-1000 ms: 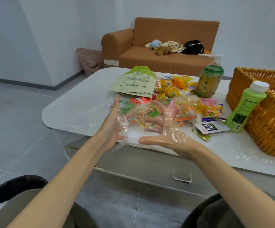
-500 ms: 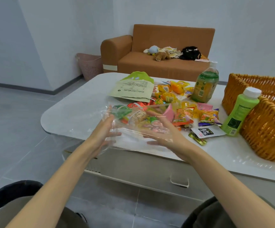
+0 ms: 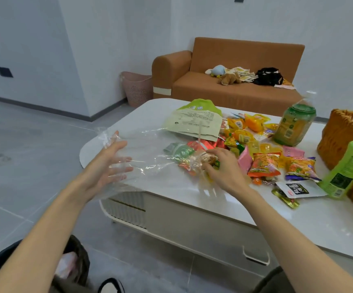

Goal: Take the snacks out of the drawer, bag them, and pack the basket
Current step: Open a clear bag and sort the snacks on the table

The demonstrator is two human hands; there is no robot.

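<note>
1. Item: clear plastic bag (image 3: 150,151), lying crumpled across the near left part of the white table (image 3: 192,189), one end at my left hand (image 3: 110,166).
2. My left hand: fingers straight and spread against the film, grasping nothing.
3. My right hand (image 3: 222,170): fingers curled round a small round snack packet (image 3: 209,160) at the bag's other end.
4. The snack pile (image 3: 264,163): loose packets on the table, just right of that hand.
5. A green-and-beige pouch (image 3: 194,121), flat, behind the bag.
6. A drink bottle (image 3: 296,123), upright behind the pile.
7. A green squeeze bottle (image 3: 348,166), upright, just beside the wicker basket (image 3: 340,136) at the table's right end.
8. An orange sofa (image 3: 234,92) beyond.
</note>
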